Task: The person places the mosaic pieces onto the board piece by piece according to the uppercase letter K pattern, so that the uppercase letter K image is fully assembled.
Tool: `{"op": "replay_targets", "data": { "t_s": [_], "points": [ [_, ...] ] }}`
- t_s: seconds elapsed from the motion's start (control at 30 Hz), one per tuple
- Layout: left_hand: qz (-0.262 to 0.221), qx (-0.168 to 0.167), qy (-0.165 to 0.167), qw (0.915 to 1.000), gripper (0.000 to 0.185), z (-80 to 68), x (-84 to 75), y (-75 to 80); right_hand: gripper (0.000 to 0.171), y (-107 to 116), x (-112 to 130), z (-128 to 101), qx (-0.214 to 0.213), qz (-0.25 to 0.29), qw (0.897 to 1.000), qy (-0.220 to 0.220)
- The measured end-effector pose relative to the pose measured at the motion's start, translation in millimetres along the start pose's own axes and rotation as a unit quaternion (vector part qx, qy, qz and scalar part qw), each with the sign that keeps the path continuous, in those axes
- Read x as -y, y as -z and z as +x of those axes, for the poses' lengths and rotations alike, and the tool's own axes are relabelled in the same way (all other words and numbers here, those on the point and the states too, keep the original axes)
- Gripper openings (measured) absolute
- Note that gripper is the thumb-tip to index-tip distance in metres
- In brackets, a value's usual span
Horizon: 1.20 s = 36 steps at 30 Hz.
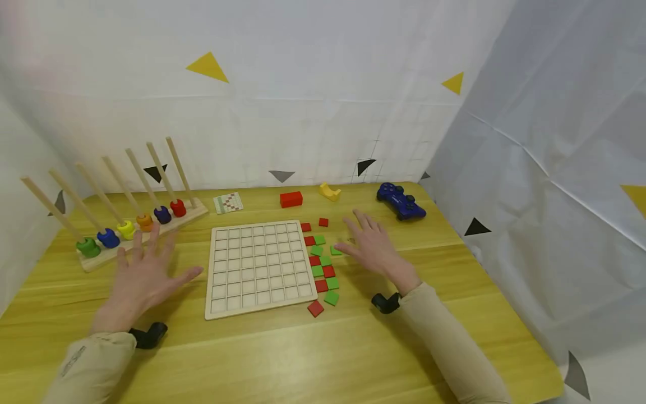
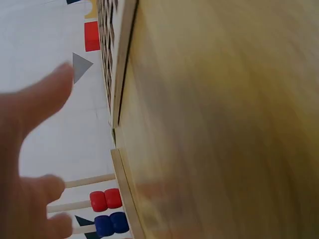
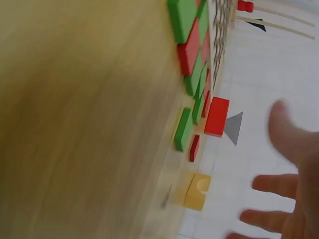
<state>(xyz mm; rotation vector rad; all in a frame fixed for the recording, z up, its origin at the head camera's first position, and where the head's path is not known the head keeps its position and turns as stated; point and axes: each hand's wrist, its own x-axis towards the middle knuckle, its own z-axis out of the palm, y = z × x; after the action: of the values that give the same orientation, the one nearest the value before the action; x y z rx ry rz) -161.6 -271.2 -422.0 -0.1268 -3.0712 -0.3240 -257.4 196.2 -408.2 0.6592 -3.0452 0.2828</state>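
Note:
My left hand (image 1: 143, 278) is spread with straight fingers over the table, between the peg rack (image 1: 143, 238) and the wooden grid board (image 1: 261, 268). It holds nothing. To the right of the board, my right hand (image 1: 373, 247) hovers with fingers extended and nothing in them. Red tiles (image 1: 321, 286) and green tiles (image 1: 331, 298) lie loosely along the board's right edge, near the right thumb. The board's square cells hold no tiles. In the right wrist view, the fingers of the right hand (image 3: 294, 184) are apart from the green tile (image 3: 183, 129).
Behind the board lie a small patterned card (image 1: 228, 203), a red block (image 1: 291, 199) and a yellow notched block (image 1: 330, 192). A blue game controller (image 1: 400, 201) sits at the back right. Coloured beads (image 1: 126, 229) sit low on the rack's upright pegs. White sheeting (image 1: 303, 123) borders the table.

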Motion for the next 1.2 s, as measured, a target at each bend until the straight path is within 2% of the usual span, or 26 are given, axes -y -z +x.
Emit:
{"op": "replay_targets", "data": {
  "t_s": [0.07, 0.17, 0.3, 0.37, 0.47, 0.67, 0.9, 1.2],
  "points": [
    [-0.029, 0.041, -0.017, 0.9986, 0.112, 4.7, -3.5, -2.0, 0.071, -1, 1, 6, 0.009, 0.027, 1.000, 0.011],
    [-0.075, 0.098, -0.046, 0.9913, 0.118, 11.1, -8.5, -6.9, 0.056, -4, 1, 13, 0.026, 0.075, 0.996, 0.027],
    [-0.134, 0.139, -0.089, 0.9771, 0.124, 14.1, -12.4, -14.7, 0.040, -10, -4, 21, 0.047, 0.135, 0.989, 0.048],
    [-0.157, 0.149, -0.108, 0.9702, 0.125, 14.0, -13.3, -17.3, 0.036, -14, -8, 23, 0.053, 0.152, 0.985, 0.056],
    [-0.184, 0.158, -0.126, 0.9619, 0.126, 14.2, -14.0, -19.6, 0.034, -18, -14, 25, 0.058, 0.166, 0.983, 0.053],
    [-0.220, 0.167, -0.133, 0.9518, 0.124, 15.7, -12.4, -22.1, 0.031, -22, -16, 24, 0.059, 0.191, 0.979, 0.034],
    [-0.226, 0.170, -0.134, 0.9497, 0.121, 15.1, -10.7, -23.5, 0.020, -27, -17, 24, 0.042, 0.182, 0.981, 0.047],
    [-0.224, 0.175, -0.124, 0.9506, 0.120, 14.2, -10.9, -23.4, 0.020, -31, -22, 27, 0.034, 0.180, 0.981, 0.062]
  ]
}}
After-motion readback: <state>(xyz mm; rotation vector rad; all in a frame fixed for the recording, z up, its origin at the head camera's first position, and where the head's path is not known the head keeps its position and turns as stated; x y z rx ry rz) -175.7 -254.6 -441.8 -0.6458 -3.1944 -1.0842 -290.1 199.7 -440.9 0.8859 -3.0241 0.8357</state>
